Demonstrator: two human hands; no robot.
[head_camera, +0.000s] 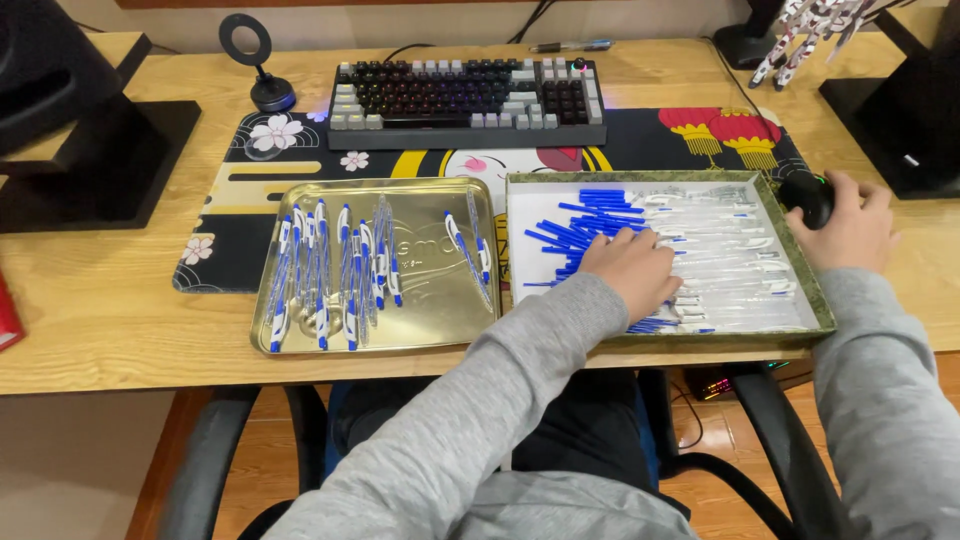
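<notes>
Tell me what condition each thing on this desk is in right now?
Left hand: palm down in the box, on pen parts.
Right hand: resting on a black mouse.
Box: open, holding blue refills and clear barrels.
Gold tray: holding assembled pens lying flat.
Keyboard: backlit.

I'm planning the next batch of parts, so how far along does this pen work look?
Done: a dozen or so blue-and-clear pens lie on the gold metal tray. In hand: the left hand reaches into the white box, onto loose parts; the right hand rests on a black mouse. Left: a pile of blue refills and many clear barrels remain in the box, so much is undone.
</notes>
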